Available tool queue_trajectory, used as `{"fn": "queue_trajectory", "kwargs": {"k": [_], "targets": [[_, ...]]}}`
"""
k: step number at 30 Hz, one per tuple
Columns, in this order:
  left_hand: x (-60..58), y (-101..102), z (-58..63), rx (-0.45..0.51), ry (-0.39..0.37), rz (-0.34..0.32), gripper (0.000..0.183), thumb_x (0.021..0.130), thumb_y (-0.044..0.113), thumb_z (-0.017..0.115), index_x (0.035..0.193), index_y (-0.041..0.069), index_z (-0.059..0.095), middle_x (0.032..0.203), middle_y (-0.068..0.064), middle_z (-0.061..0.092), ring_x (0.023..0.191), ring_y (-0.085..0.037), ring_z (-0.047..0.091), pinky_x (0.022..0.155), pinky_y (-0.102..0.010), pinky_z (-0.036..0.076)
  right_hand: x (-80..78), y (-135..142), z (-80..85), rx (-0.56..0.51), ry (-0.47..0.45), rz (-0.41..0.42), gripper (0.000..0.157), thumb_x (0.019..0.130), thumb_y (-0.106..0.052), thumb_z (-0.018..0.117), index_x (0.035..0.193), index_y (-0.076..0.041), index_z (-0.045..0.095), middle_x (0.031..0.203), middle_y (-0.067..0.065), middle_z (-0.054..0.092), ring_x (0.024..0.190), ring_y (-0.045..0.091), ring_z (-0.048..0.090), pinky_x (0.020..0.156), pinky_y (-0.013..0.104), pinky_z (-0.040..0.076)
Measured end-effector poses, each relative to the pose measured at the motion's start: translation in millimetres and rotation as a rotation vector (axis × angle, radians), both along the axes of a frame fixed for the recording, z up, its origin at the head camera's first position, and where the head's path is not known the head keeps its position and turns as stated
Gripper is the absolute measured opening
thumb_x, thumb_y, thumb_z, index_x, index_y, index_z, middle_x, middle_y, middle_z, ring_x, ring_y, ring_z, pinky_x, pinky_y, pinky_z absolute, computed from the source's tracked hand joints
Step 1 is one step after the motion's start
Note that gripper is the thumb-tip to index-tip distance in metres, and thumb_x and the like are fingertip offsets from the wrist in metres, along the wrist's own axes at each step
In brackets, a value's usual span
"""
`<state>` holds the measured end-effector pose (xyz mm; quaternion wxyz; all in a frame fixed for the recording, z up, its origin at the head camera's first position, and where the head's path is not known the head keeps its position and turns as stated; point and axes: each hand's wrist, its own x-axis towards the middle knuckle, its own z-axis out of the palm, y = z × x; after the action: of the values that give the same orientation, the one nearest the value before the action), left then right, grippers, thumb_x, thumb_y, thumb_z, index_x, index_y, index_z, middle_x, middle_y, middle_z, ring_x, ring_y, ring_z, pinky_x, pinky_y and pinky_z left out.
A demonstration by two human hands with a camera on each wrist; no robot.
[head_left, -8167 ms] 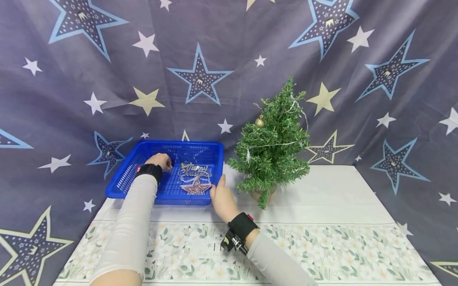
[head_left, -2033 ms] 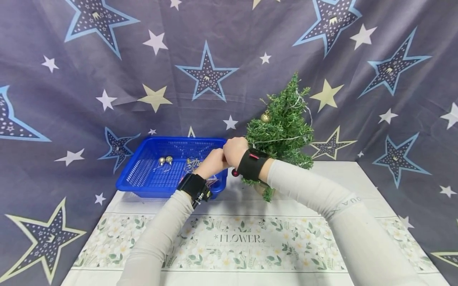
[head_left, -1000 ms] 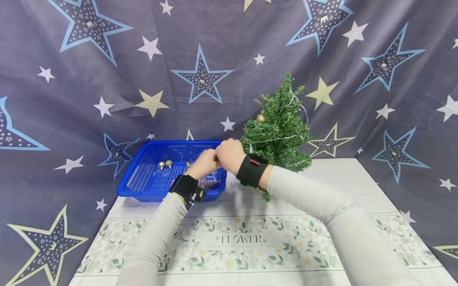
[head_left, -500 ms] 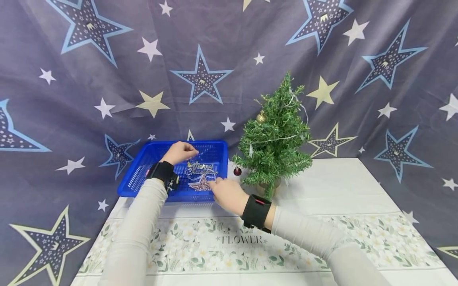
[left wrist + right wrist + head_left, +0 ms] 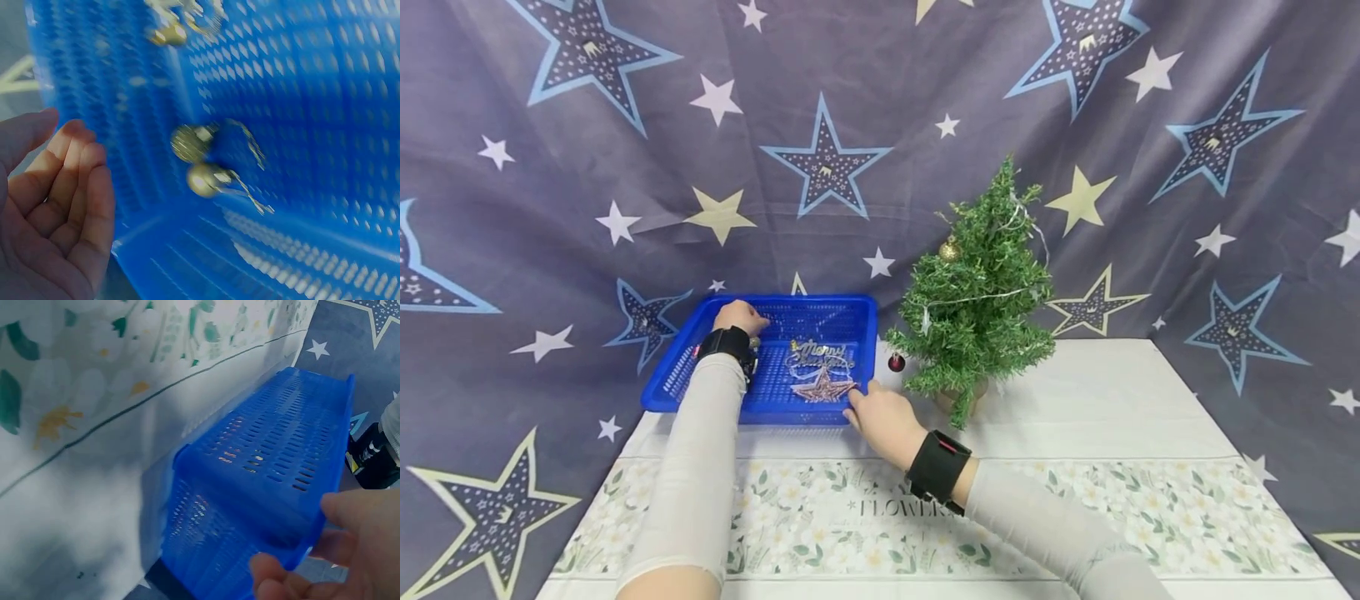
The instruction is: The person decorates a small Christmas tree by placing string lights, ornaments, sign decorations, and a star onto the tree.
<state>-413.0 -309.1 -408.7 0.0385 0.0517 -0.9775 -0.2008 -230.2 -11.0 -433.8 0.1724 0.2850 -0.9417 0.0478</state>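
My left hand [image 5: 739, 317] reaches into the left part of a blue plastic basket [image 5: 658, 398], its fingers loosely bent around nothing. Below it, in the left wrist view, two gold baubles [image 5: 203, 180] with string loops lie in the basket, beside the hand [image 5: 69, 200] and apart from it. My right hand [image 5: 887, 421] grips the basket's near right corner, thumb and fingers on either side of the rim in the right wrist view. A glittery pink star [image 5: 823, 386] and a gold "Merry Christmas" sign [image 5: 820, 354] lie in the basket's right half.
Right of the basket stands a small green artificial Christmas tree [image 5: 977, 308] with a silvery garland. A gold bauble [image 5: 950, 250] hangs high on its left side, a dark red bauble [image 5: 897, 362] from a low left branch. A starry curtain [image 5: 925, 67] backs the table.
The hands, together beside the tree a second ago, have parted: the left went left into the basket, the right down to its corner. The red bauble on the tree was absent 8.2 s ago.
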Motion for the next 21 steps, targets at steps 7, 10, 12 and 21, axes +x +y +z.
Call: {"fn": "queue_trajectory", "kwargs": {"k": [7,10,12,21], "targets": [[0.6,-11,-14.6,-0.101,-0.15,0.086,0.037,0.083,0.023,0.07,0.107,-0.005,0.069,0.122,-0.032,0.062,0.112,-0.049,0.06,0.097,-0.057,0.049,-3.3,4,-8.4,-0.05,-0.041,0.026,0.023,0.099,-0.036,0.053,0.099,-0.015,0.06,0.081,0.003,0.057,0.064,0.014,0.058,0.05,0.025,0.05],[0.1,-14,-24.6,-0.158,-0.158,0.083,0.037,0.088,0.016,0.061,0.117,-0.007,0.063,0.126,-0.035,0.059,0.114,-0.051,0.059,0.095,-0.059,0.05,-2.4,3,-8.0,-0.058,-0.036,0.03,0.023,0.099,-0.036,0.053,0.098,-0.014,0.06,0.081,0.004,0.057,0.064,0.014,0.059,0.051,0.026,0.051],[-0.1,-16,-30.7,-0.199,-0.142,0.065,0.037,0.085,0.011,0.059,0.117,-0.007,0.063,0.124,-0.035,0.059,0.111,-0.051,0.06,0.091,-0.059,0.051,-2.0,3,-7.8,-0.056,-0.036,0.034,0.023,0.1,-0.035,0.052,0.098,-0.014,0.06,0.081,0.004,0.057,0.063,0.014,0.058,0.05,0.025,0.05],[-7.1,-29,-52.1,-0.295,-0.127,-0.066,0.043,0.07,0.017,0.08,0.105,-0.007,0.069,0.114,-0.036,0.064,0.1,-0.052,0.064,0.083,-0.062,0.053,-3.1,4,-7.9,-0.06,-0.046,0.038,0.023,0.1,-0.036,0.052,0.097,-0.014,0.058,0.08,0.004,0.054,0.06,0.013,0.055,0.047,0.023,0.045]]}}
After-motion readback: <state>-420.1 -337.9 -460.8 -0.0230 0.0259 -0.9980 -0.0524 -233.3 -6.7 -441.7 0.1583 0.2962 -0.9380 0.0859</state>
